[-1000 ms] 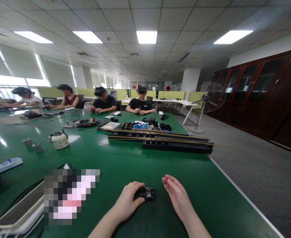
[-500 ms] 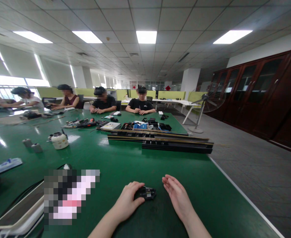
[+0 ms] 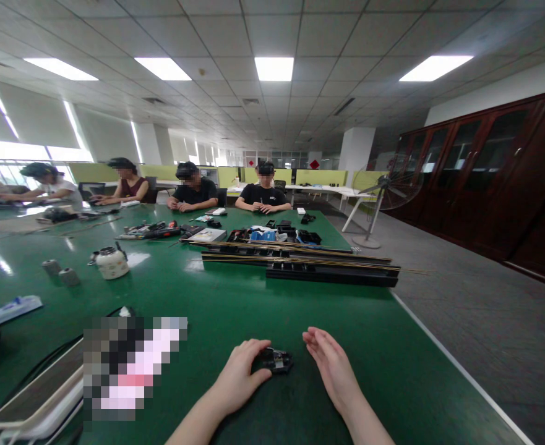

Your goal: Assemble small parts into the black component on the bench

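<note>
A small black plastic device (image 3: 278,361), with an uneven top and a greyish part in its middle, lies on the green tabletop (image 3: 291,315); its exact kind is unclear. My left hand (image 3: 242,374) grips its left end between thumb and fingers, which hide that end. To the right of the device, apart from it, my right hand (image 3: 330,364) is held on edge, fingers stretched out and slightly curved, with nothing in it.
Long black rails (image 3: 332,273) with thin brass-coloured rods lie across the table beyond my hands. A pixelated phone-like object (image 3: 133,364) and a white-edged device (image 3: 44,383) are at left. Behind stand a cream pot (image 3: 112,264) and grey cylinders (image 3: 70,277). Several people sit opposite.
</note>
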Action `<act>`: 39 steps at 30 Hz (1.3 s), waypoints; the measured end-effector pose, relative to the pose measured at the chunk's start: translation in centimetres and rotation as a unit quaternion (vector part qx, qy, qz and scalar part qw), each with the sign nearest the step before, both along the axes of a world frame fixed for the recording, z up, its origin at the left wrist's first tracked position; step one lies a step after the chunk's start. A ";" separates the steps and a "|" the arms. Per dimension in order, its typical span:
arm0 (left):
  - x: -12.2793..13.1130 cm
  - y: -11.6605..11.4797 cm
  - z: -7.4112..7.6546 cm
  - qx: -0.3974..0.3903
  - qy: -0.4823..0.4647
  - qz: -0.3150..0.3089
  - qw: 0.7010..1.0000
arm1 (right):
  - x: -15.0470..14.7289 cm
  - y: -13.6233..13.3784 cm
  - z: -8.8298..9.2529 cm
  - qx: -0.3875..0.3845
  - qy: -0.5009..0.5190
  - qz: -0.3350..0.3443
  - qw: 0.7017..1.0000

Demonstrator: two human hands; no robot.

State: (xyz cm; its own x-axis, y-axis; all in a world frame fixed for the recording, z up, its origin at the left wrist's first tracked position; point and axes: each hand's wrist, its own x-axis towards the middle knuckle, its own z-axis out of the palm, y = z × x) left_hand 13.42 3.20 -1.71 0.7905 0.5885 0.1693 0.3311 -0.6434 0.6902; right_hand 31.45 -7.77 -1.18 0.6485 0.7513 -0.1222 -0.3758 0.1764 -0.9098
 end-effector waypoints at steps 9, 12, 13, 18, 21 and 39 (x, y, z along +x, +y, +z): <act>0.1 0.1 -0.2 0.011 0.000 0.001 1.000 | -2.0 -0.2 0.1 -0.089 -0.394 0.089 0.911; 0.1 0.1 -0.3 0.017 -0.003 -0.001 1.000 | -2.3 -0.4 0.2 -0.109 -0.443 0.121 0.882; 0.1 0.1 -0.3 0.019 -0.004 -0.003 1.000 | -2.4 -0.5 0.2 -0.115 -0.455 0.129 0.873; 0.1 0.1 -0.5 0.019 -0.010 -0.002 1.000 | -2.7 -0.4 0.5 -0.143 -0.500 0.143 0.842; 0.1 0.1 -0.5 0.021 -0.007 0.005 1.000 | -2.8 -0.3 0.6 -0.148 -0.520 0.142 0.830; 0.1 0.1 -0.6 0.025 -0.003 0.001 1.000 | -2.9 -0.4 0.5 -0.133 -0.531 0.145 0.824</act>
